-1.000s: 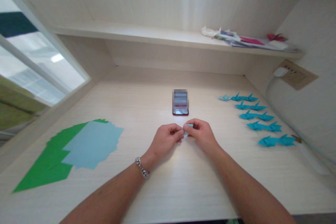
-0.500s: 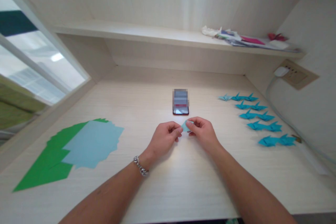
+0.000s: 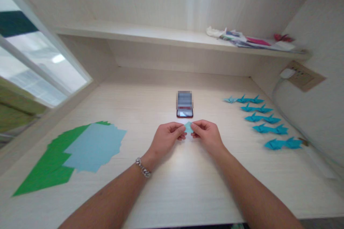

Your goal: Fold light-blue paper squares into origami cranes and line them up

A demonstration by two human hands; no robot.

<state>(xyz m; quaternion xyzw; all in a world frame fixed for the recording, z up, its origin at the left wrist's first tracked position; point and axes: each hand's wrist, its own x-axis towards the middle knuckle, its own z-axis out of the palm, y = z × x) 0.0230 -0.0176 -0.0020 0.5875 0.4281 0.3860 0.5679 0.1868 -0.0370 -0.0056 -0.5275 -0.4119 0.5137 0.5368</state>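
Observation:
A small folded piece of light blue paper [image 3: 188, 127] is pinched between my two hands over the middle of the desk. My left hand [image 3: 170, 135], with a chain bracelet on its wrist, grips the paper's left side between thumb and fingers. On its right side my right hand [image 3: 206, 132] pinches it the same way. The fingertips cover part of the paper. Just beyond the hands lies a phone [image 3: 185, 112], its screen partly blurred. Several folded blue paper cranes [image 3: 262, 118] stand in rows on the right.
Light blue paper sheets [image 3: 96, 146] overlap green sheets [image 3: 40, 173] on the left of the desk. A shelf [image 3: 161, 35] crosses the back, with papers [image 3: 252, 41] on its right end. At the right wall, a white cord [image 3: 276, 93] runs from a socket [image 3: 306, 77].
My left hand has shifted slightly, and the paper now sits more evenly between both hands, with more of its top point showing. My right hand stays nearly in place.

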